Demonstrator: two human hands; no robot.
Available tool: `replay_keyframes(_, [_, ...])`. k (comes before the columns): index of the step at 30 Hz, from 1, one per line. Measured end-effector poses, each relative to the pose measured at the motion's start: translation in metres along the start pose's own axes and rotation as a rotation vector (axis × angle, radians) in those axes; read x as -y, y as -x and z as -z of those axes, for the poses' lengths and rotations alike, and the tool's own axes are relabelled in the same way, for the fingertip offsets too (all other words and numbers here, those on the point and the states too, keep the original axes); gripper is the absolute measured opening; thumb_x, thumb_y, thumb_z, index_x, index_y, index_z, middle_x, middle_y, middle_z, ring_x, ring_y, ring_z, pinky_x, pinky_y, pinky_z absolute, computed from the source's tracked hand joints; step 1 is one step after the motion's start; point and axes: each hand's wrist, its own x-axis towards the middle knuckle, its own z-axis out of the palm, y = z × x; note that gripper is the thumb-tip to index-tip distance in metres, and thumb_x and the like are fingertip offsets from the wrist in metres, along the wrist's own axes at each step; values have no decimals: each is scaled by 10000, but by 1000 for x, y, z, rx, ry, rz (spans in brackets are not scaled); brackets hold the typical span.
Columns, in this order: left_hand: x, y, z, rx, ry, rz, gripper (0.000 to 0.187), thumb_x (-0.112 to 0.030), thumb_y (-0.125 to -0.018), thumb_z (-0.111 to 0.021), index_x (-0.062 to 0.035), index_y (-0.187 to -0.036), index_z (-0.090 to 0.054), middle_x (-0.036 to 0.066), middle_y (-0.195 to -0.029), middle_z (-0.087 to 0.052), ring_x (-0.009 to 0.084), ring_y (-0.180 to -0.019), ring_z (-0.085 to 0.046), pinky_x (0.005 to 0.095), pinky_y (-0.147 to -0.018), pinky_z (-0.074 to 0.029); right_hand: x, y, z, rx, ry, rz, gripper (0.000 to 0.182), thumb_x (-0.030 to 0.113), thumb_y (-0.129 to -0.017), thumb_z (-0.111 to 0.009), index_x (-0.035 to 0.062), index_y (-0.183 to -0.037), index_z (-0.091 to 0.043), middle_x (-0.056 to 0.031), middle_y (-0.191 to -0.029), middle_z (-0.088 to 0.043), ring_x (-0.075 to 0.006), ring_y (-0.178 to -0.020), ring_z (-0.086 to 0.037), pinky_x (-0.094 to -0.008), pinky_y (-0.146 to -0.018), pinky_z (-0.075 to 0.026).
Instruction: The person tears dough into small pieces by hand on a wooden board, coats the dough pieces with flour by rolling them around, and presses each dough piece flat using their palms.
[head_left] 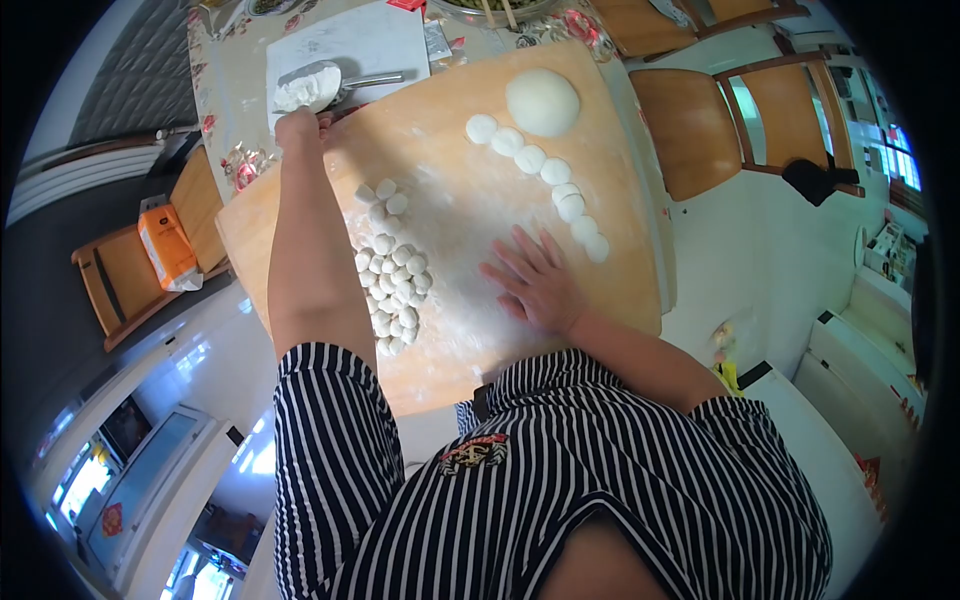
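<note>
My left hand reaches to the board's far left corner. Its fingers are curled at the near edge of a metal bowl of flour, partly hidden from me. My right hand lies palm down with fingers spread on the floured wooden board. Between my arms sits a cluster of small dough pieces, dusted white. A curved row of flattened dough rounds runs along the right side. A large smooth ball of dough rests at the far right, beyond that row.
Beside the bowl, a metal handle crosses a white sheet. At the far edge stands a large bowl of green filling with chopsticks. Wooden chairs stand at right; another at left carries an orange package.
</note>
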Motion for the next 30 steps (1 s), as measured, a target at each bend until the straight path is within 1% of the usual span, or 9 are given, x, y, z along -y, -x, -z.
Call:
replay_keyframes(3, [4,35,14,-54,-114,-71,295,-237,-1039,-590,46,-1074,-665,148,-815,-724,171,-532,-602,295,-421,-407,0,-2,2,-2,4,2,647,368,-890,-700,262,-1509,-542,-65,-1618,-443,-346,-1532,-357,-605,-1250,-250])
replay_keyframes(6, [25,85,29,-57,-260,-512,356,-302,-1012,-650,45,-1051,-719,78,-799,-717,135,-596,-632,292,-537,-477,1,-4,8,-23,1,10,607,354,-892,-697,249,-1476,-569,-61,-1593,-474,-338,-1510,-386,-599,-1243,-264])
replay_keyframes(8, [40,143,33,-41,-442,-613,347,-339,-978,-642,-13,-1016,-754,120,-779,-738,236,-678,-703,380,-690,-539,2,-5,15,-20,41,30,558,311,-915,-671,210,-1457,-582,-55,-1574,-497,-324,-1490,-411,-590,-1239,-275])
replay_keyframes(11, [70,215,35,32,-850,-789,217,-224,-931,-675,-90,-1086,-744,154,-1059,-699,344,-963,-699,446,-844,-551,2,-1,19,-35,31,48,531,259,-934,-640,175,-1455,-581,-52,-1565,-508,-302,-1491,-407,-583,-1246,-267])
replay_keyframes(16, [101,239,30,20,-1107,-802,316,-107,-903,-634,-109,-1216,-682,150,-1215,-635,356,-1114,-644,465,-900,-553,-10,19,5,-56,210,-3,560,212,-936,-623,140,-1486,-550,-67,-1607,-457,-317,-1530,-349,-590,-1261,-228])
replay_keyframes(21, [118,212,25,30,-1074,-926,351,-70,-908,-603,-78,-1256,-651,175,-1203,-644,369,-1123,-647,475,-909,-551,-44,47,18,-78,323,-154,601,208,-943,-629,116,-1523,-500,-125,-1642,-396,-384,-1545,-309,-606,-1260,-214])
replay_keyframes(23, [123,217,26,79,-1080,-870,356,-64,-909,-599,-66,-1262,-645,185,-1204,-646,376,-1128,-646,478,-912,-551,-56,43,23,-302,40,-317,588,215,-965,-625,108,-1527,-487,-184,-1630,-390,-419,-1533,-314,-613,-1250,-223])
replay_keyframes(26, [126,238,21,8,-984,-936,337,-92,-900,-645,-55,-1234,-677,192,-1149,-660,366,-1022,-676,458,-866,-561,-73,12,28,-271,81,-249,542,243,-1014,-597,88,-1521,-483,-210,-1601,-417,-380,-1512,-363,-539,-1254,-266])
replay_keyframes(30, [138,328,7,322,-536,-816,280,-137,-877,-779,-37,-1136,-745,169,-998,-654,275,-762,-657,386,-714,-554,-91,-23,17,-290,-13,-137,495,242,-1044,-577,61,-1498,-497,-161,-1567,-484,-319,-1480,-424,-455,-1249,-312])
